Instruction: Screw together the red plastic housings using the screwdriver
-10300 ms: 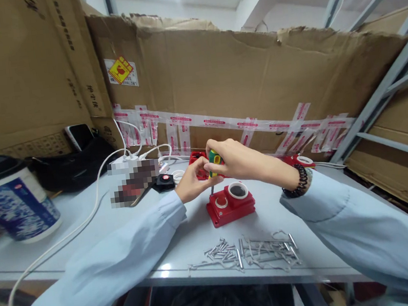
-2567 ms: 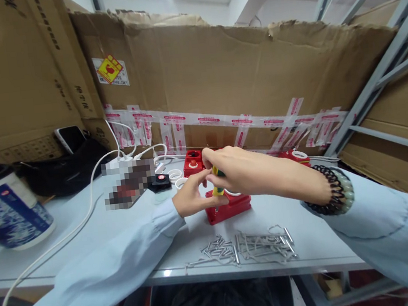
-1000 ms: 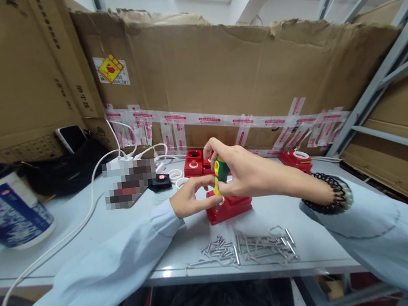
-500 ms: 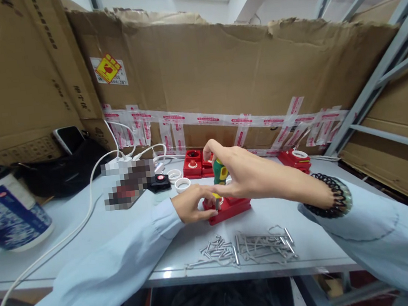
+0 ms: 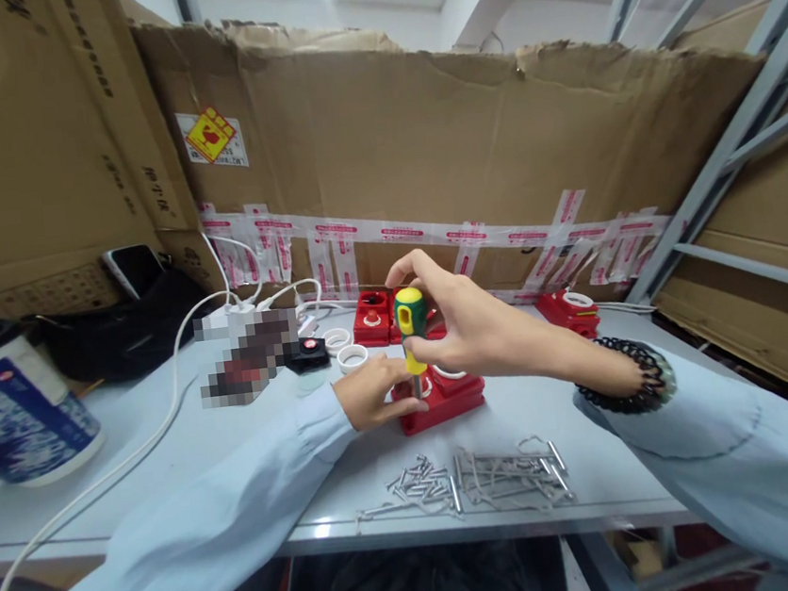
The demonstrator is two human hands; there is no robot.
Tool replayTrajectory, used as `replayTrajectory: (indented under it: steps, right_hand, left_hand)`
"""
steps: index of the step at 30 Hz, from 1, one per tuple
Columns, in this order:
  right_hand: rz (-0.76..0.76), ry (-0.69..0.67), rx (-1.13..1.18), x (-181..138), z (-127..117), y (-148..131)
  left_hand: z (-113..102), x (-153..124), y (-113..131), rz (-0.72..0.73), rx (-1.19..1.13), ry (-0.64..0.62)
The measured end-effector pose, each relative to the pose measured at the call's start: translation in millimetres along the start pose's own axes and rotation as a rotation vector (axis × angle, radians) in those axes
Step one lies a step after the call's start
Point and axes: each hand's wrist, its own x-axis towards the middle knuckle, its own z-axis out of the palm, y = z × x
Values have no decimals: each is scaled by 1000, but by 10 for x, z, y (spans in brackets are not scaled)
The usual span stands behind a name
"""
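A screwdriver with a green and yellow handle stands upright over the red plastic block, its shaft reaching down to the block's left part. My right hand is round the handle, thumb on the near side and fingers behind, the index finger raised and curved. My left hand grips the left end of the block, thumb along the front and fingers near the shaft. White rings show on top of the block. The screwdriver's tip is hidden.
Loose screws and a heap of metal rods with cords lie near the front edge. Behind are red blocks, white rings and a black device. More red parts are at right, a cup at left.
My right hand has risen slightly and its fingers have loosened and turned about the handle, leaving more of the screwdriver showing. My left hand stays at the block.
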Motion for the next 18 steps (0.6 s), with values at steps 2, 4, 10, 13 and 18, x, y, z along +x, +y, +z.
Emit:
replayTrajectory:
  steps: [2, 4, 10, 13, 18]
  right_hand:
    - [-21, 32, 42, 5, -10, -17]
    - [-42, 70, 86, 4, -40, -42]
    - [38, 274, 180, -81, -233, -26]
    - [89, 384, 224, -177, -288, 125]
    - [144, 531, 223, -333, -229, 487]
  left_hand:
    - [-36, -4, 35, 15, -13, 42]
    - [-89, -9, 83, 20, -60, 104]
    - [-93, -45, 206, -38, -349, -25]
    - [61, -77, 217, -40, -407, -195]
    - [182, -107, 224, -33, -365, -282]
